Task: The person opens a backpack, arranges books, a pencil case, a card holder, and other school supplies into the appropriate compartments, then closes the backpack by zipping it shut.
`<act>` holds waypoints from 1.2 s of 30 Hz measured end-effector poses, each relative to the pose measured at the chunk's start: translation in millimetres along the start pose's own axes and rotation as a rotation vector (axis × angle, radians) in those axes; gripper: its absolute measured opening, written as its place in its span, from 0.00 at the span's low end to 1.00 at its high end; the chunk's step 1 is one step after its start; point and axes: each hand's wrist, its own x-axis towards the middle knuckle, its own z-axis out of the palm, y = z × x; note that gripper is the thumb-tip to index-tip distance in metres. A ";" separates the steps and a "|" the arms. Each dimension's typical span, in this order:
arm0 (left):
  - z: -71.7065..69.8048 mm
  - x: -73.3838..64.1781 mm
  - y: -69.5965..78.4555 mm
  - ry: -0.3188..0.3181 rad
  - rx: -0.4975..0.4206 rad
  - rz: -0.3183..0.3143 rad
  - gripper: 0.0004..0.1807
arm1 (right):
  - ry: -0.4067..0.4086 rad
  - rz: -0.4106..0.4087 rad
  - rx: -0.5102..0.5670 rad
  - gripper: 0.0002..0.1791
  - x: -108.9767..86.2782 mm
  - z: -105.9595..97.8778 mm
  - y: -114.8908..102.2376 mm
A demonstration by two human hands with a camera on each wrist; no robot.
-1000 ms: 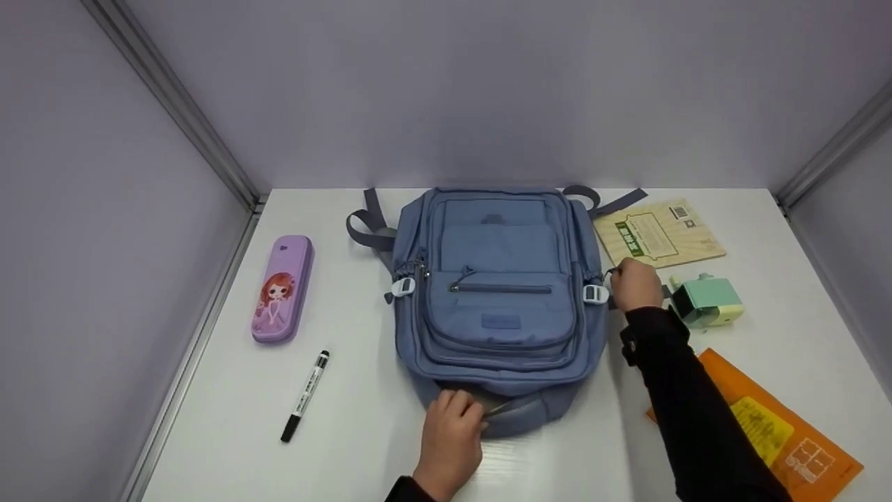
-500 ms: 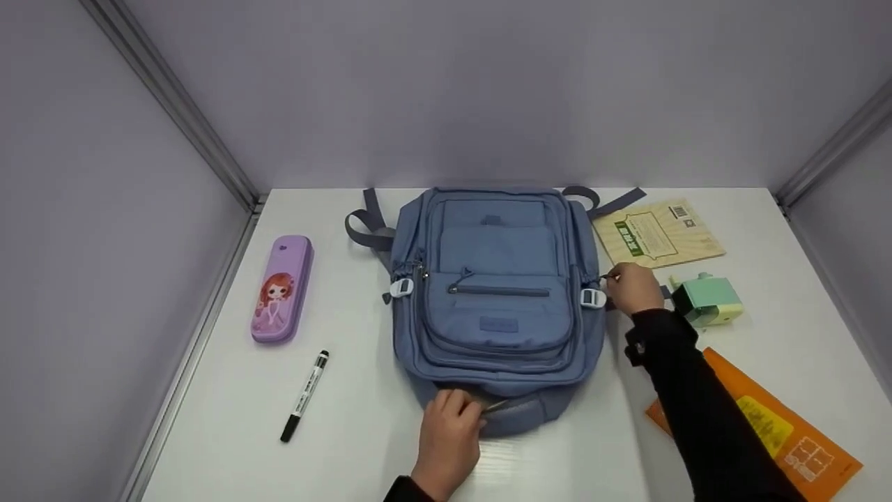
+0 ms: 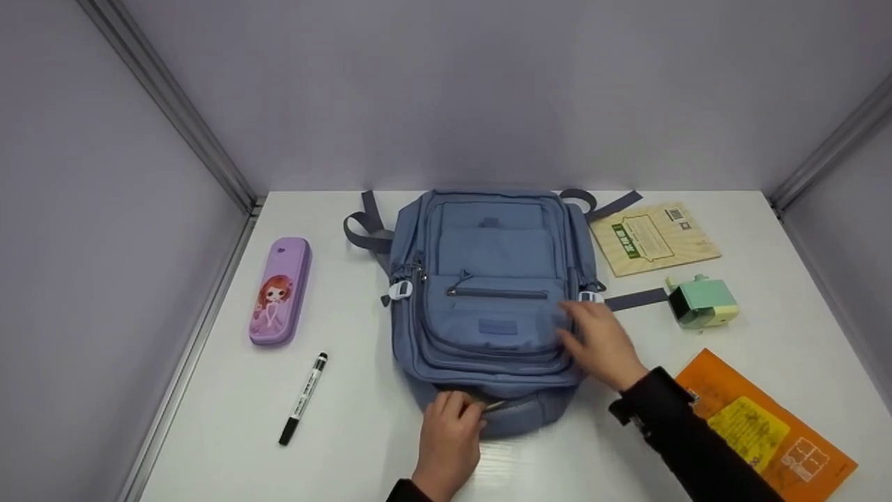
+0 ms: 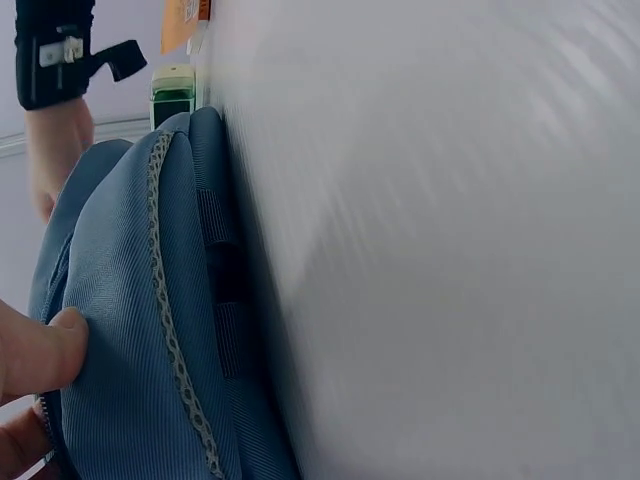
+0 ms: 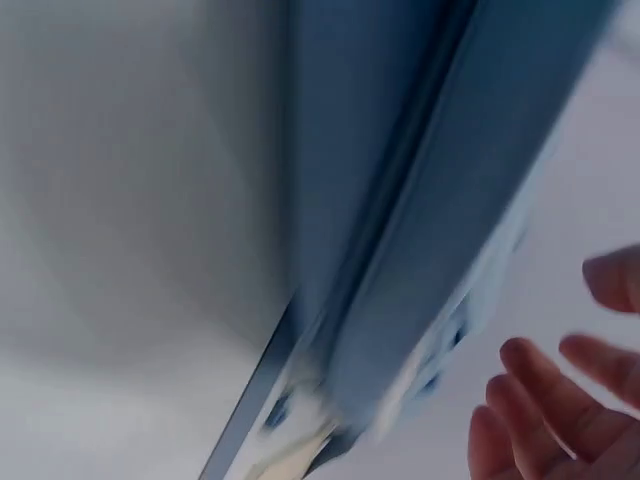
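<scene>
A blue backpack lies on the table with its zipped pockets facing up and its near end partly unzipped. My left hand pinches the edge of that opening. In the left wrist view, the thumb of the left hand presses the fabric from outside, with fingers at the zip side. Over the pack's right side is my right hand, fingers spread and holding nothing, covering part of the white buckle. The right wrist view has the right hand with loosely bent fingers, apart from the blurred pack.
Left of the pack lie a purple pencil case and a black-and-white marker. On the right are a beige booklet, a green pencil sharpener and an orange booklet. A dark strap reaches toward the sharpener.
My right hand has let go of the zip pull at the pack's right side and come nearer and leftward over the pack. The left hand keeps its grip on the opening's edge.
</scene>
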 end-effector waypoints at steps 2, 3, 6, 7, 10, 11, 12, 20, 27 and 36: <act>-0.6 -0.7 -0.1 -0.014 -0.005 -0.002 0.13 | -0.003 -0.142 0.015 0.20 -14.3 8.9 -18.2; -0.9 -0.9 -0.1 -0.016 -0.007 0.000 0.13 | -0.008 -0.203 0.022 0.20 -20.5 12.7 -25.3; -1.1 -1.5 -0.7 -0.009 -0.007 0.002 0.15 | -0.036 -0.309 0.008 0.21 -35.0 21.0 -42.6; -1.0 -1.6 -0.6 -0.007 -0.006 0.003 0.16 | -0.049 -0.319 -0.005 0.22 -38.4 22.8 -46.7; -1.5 -1.7 0.0 -0.016 -0.008 -0.003 0.17 | -0.087 -0.303 -0.054 0.24 -45.4 26.6 -55.7; -1.7 -1.8 0.2 -0.024 -0.010 -0.007 0.17 | -0.092 -0.293 -0.072 0.24 -46.6 27.7 -57.7; -2.0 -1.9 0.5 -0.031 -0.010 -0.009 0.17 | -0.091 -0.282 -0.086 0.24 -47.2 28.8 -59.3; -2.0 -1.9 1.2 -0.055 -0.005 -0.023 0.17 | -0.008 -0.284 -0.138 0.21 -44.6 35.9 -61.7; -0.5 -2.4 1.6 -0.050 -0.012 -0.033 0.18 | -0.056 -0.278 -0.040 0.19 -45.6 27.0 -53.0; 0.5 -2.7 1.7 -0.006 -0.004 -0.017 0.19 | 0.060 -0.019 -0.037 0.24 -73.6 -27.6 4.4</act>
